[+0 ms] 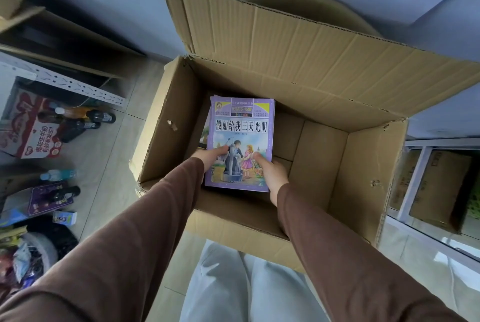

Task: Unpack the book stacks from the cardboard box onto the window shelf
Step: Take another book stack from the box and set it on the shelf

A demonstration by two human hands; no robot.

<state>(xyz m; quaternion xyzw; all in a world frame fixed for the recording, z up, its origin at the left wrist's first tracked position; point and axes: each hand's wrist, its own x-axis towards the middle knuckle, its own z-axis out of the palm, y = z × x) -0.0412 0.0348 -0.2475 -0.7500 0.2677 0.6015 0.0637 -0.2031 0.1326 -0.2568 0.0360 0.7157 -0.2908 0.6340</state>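
An open cardboard box [363, 166] stands on the floor in front of me, its far flap raised. Inside, towards the left, is a stack of books [241, 127] topped by a purple cover with a boy and a girl at a water pump. My left hand [211, 159] grips the stack's near left edge with the thumb on the cover. My right hand [272, 179] grips the near right corner, thumb on top as well. More books show at the stack's left, mostly hidden. The right half of the box shows bare cardboard bottom.
Left of the box, on the tiled floor, lie dark bottles [85, 119], a red-and-white carton [33, 129], a water bottle [58, 175] and assorted clutter. A white perforated shelf rail [72, 83] crosses at left. At right a white frame [413, 186] holds another carton.
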